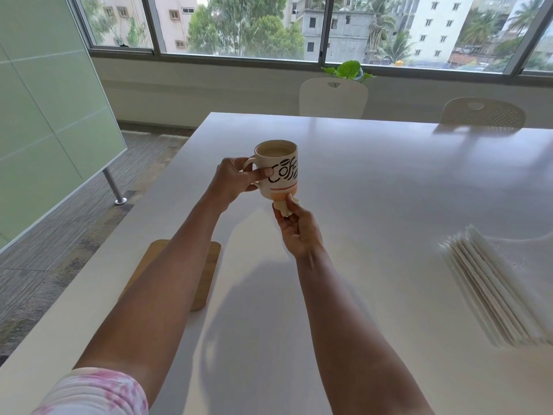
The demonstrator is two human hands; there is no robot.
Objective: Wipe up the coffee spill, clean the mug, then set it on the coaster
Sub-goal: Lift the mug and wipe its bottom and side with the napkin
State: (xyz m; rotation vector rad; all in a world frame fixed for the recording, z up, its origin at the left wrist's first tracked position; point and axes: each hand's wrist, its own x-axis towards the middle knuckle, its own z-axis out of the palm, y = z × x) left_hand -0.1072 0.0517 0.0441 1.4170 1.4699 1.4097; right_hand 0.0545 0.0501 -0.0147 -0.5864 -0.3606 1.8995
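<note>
A cream mug with black lettering and an orange band is held above the white table, with milky coffee inside. My left hand grips it by the handle, thumb across its side. Just below the mug, my right hand pinches a crumpled, stained tissue against the mug's bottom edge. A wooden coaster lies near the table's left edge, partly hidden under my left forearm. I see no spill on the tabletop from here.
A stack of white napkins lies at the right. Two white chairs stand at the table's far side, with a small plant behind. A glass panel on a metal leg stands left of the table.
</note>
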